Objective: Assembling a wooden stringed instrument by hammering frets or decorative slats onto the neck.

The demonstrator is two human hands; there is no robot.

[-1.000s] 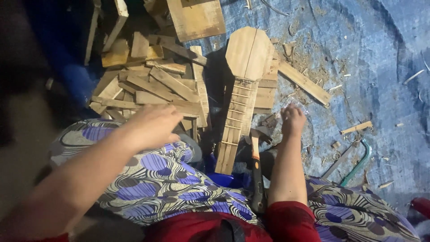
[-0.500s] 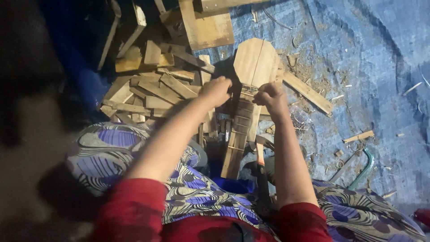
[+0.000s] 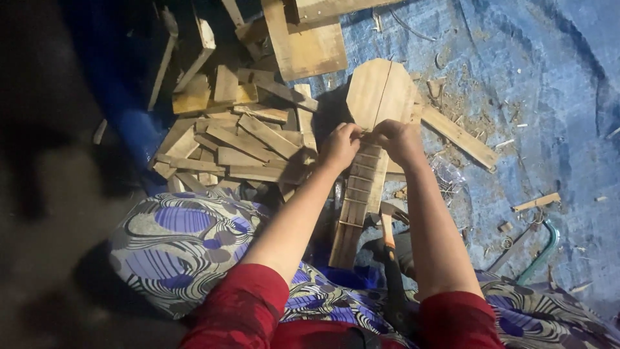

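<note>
- Down on the blue tarp [image 3: 549, 97], a small wooden instrument body [image 3: 378, 97] with a long fretted neck [image 3: 361, 194] lies pointing back toward the person's lap, and both hands meet right where neck joins body.
- Left hand [image 3: 339, 145]: fingers bunched and pinched together at the top of the neck, seemingly on a thin cross-piece; what exactly sits between the fingertips is too small to tell.
- Right hand [image 3: 399, 139]: curled over the same joint from the other side, fingers closed down on the wood, touching the left hand's fingertips or just beside them.
- Progress, as a judgement: the body is cut to shape with a seam down its middle, and the neck already carries a row of cross-strips, so the rough build looks done. No strings show, and the work at the joint looks unfinished.
- Around it: a heap of wood offcuts [image 3: 239, 139] to the left, a flat plank [image 3: 462, 137] just right of the body, shavings scattered on the tarp, and an orange-handled tool [image 3: 386, 232] beside the neck near the lap.
- Change from a second ago: the left hand hovered over the offcut heap and the right rested low by the neck; half a second ago both were closing in; now they are together at the joint.
</note>
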